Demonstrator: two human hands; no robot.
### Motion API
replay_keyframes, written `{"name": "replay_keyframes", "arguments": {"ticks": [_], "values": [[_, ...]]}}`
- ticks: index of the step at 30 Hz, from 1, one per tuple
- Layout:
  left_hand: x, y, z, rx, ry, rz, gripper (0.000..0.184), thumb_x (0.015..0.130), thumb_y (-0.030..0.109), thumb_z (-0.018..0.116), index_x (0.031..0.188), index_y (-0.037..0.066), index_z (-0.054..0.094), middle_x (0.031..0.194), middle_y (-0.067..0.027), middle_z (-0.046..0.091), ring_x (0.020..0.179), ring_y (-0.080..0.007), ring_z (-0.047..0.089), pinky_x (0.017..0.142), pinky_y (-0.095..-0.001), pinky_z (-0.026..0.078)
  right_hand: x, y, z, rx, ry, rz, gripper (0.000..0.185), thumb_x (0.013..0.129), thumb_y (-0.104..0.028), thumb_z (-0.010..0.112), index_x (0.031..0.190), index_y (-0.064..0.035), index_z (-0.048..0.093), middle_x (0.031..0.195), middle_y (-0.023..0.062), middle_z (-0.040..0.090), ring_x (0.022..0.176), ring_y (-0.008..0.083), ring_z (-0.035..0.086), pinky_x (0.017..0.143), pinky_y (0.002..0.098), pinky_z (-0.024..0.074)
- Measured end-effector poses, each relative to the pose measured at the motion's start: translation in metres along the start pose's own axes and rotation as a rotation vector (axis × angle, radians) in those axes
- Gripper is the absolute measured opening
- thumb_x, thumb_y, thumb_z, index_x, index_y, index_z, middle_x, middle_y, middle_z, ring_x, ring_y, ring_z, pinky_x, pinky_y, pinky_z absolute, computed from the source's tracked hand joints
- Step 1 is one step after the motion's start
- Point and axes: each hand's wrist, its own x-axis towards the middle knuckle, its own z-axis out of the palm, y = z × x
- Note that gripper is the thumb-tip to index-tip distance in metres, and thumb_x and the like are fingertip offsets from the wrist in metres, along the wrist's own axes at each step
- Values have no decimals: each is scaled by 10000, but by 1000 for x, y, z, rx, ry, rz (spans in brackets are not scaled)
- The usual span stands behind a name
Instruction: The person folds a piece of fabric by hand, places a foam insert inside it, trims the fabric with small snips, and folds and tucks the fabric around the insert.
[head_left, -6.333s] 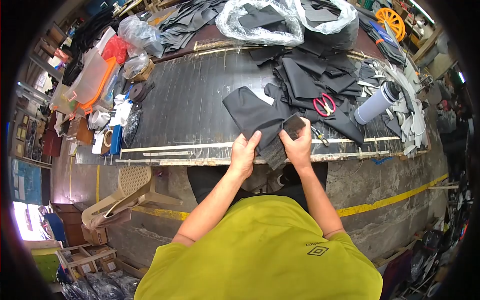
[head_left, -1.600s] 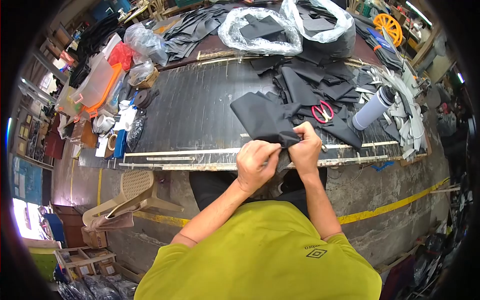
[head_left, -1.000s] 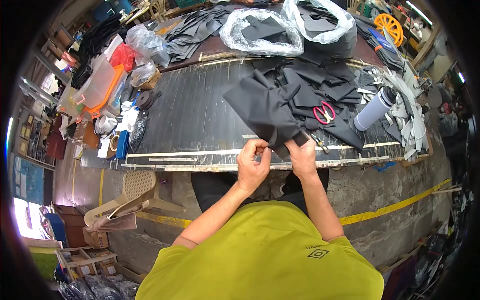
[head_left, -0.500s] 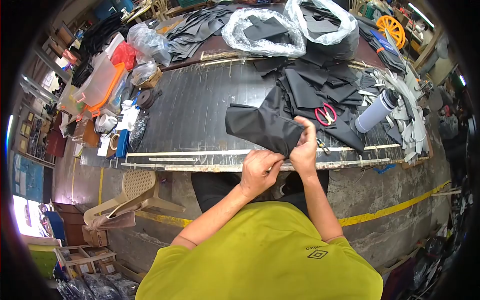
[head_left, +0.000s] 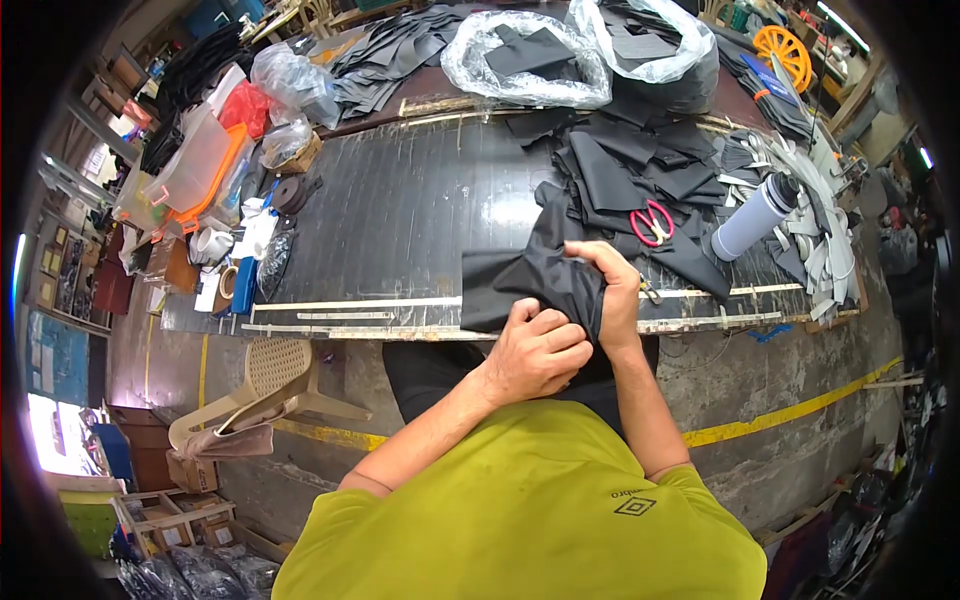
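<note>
Gripping the cloth [head_left: 520, 283] at the near edge of the table [head_left: 380, 220], the left hand [head_left: 540, 348] and right hand [head_left: 617, 295] look clamped on its folds, though contact is partly hidden; uneven pulling could make it slip or twist.

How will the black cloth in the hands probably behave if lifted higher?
The black cloth is probably floppy: it bunches into soft folds near the left hand and right hand. It looks thin, so it is likely light. Its faint sheen hints at a somewhat slippery surface.
</note>
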Motion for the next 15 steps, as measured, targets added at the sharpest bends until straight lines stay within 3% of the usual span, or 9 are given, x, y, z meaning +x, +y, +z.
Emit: {"name": "replay_keyframes", "arguments": {"ticks": [3,6,11,14,15], "values": [[-6,0,-4,95,33,-80,220,745,186,811,943,195,714,995,77,672,893,-146,609,839,-383,390,-1,3,-4,71,19,-75,262,843,-4,717,1097,43,757,1069,150,766,988,242,740,904,328,563],[-11,-5,-4,172,68,-128,213,751,188,813,945,202,726,986,79,678,859,-147,599,825,-377,386,-6,7,-7,312,-37,36,248,839,2,759,1082,49,752,1063,134,768,989,229,739,896,324,566],[-7,7,3,119,103,-68,207,782,197,779,981,212,725,1012,92,668,860,-133,595,825,-382,389,-13,19,-2,294,108,84,214,840,13,778,1046,25,721,979,33,708,903,87,640,813,256,519],[-2,10,2,125,63,-34,194,794,193,767,982,219,723,1014,95,669,862,-131,599,839,-379,383,-11,9,10,538,155,199,246,843,0,791,1078,11,721,994,29,712,921,80,638,815,246,510],[-1,9,-1,121,30,-21,182,775,232,786,946,220,726,1013,97,676,872,-132,606,858,-386,376,-7,-4,3,400,81,180,262,845,-15,812,1089,4,718,1004,22,714,911,76,640,818,238,514]]}}
